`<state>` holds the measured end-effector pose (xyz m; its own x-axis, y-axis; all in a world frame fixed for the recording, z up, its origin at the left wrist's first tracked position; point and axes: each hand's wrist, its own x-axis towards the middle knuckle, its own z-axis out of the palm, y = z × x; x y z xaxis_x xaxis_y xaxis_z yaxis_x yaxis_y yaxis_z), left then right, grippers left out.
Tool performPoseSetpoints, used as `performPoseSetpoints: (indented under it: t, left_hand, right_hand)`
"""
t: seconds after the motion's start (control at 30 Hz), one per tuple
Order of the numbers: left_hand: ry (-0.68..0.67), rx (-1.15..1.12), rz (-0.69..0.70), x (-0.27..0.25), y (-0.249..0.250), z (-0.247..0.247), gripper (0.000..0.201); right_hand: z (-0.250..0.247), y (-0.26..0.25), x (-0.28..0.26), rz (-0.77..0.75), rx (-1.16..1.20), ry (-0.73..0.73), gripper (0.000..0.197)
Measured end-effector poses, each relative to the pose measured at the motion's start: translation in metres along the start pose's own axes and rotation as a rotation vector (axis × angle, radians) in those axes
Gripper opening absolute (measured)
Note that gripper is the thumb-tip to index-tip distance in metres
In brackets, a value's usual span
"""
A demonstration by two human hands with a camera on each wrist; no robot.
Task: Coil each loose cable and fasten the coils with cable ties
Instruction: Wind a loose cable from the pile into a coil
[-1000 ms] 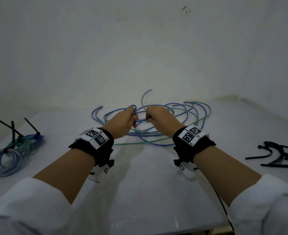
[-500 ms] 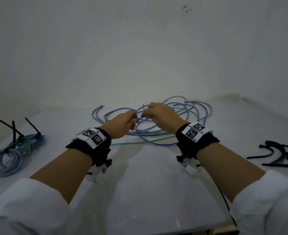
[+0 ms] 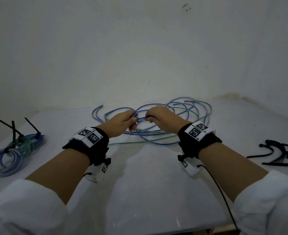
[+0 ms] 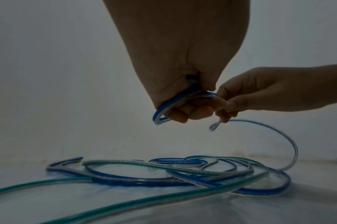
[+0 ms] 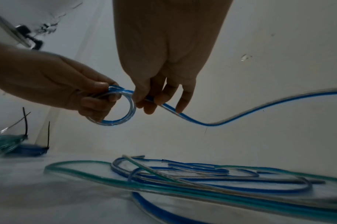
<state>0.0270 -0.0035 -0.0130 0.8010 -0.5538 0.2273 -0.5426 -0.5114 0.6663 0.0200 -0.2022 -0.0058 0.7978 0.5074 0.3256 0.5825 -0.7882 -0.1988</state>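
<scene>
Coiling step: your left hand [image 5: 71,92] grips the small blue cable [image 5: 240,112] loop, right hand [image 5: 159,97] pinches the feed just beside it. Next: wrap another turn.

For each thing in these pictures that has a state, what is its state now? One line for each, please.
Left hand: grips a small loop of the blue cable.
Right hand: pinches the same cable just beside the loop.
Blue cable: one small loop formed, the rest uncoiled.
Loose cables: blue and green, tangled on the table.
Finished coils: coiled, fastened with black ties.
Spare cable ties: loose, unused, at the right.
</scene>
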Motion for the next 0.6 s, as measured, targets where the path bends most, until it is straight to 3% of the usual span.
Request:
performPoseSetpoints:
  t: [0.2,0.4,0.6]
  left_hand:
    - [-0.032,0.041,-0.03,0.003,-0.006,-0.004,0.018]
    - [0.001,-0.277,-0.063,0.003,0.002,0.005,0.023]
    - [0.077,-0.369,-0.099,0.004,0.003,0.005,0.026]
  right_hand:
    - [0.001,0.003,-0.004,-0.007,-0.077,0.077,0.023]
    - [0.002,0.0,-0.002,-0.02,-0.071,0.058,0.025]
    - [0.005,0.005,-0.006,0.135,-0.039,0.06,0.02]
